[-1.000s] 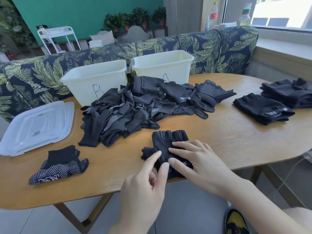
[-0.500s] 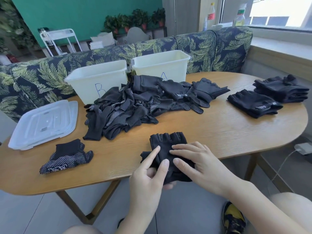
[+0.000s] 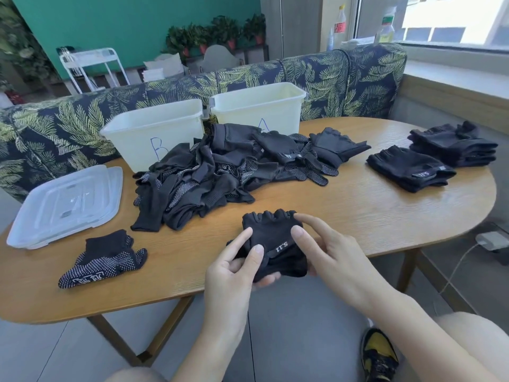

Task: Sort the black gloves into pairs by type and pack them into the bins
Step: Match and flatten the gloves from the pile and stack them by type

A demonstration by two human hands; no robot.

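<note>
Black gloves [image 3: 275, 244] sit pinched as a pair between both hands' curled fingers [image 3: 254, 257], ready to go next to the stack [image 3: 407, 169] beyond the right fingers [image 3: 298, 232].

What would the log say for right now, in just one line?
stage: pairing | both hands grip fingerless glove pair at table edge | left hand | right hand | mixed pile unsorted | bins B, A

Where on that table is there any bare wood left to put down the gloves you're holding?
Bare wood lies between the central glove heap and the folded fingerless stacks on the right, and along the near edge between the dotted glove and the held pair. It is crowded in front of bin B and bin A, where the heap reaches them; the lids fill the left end.
</note>
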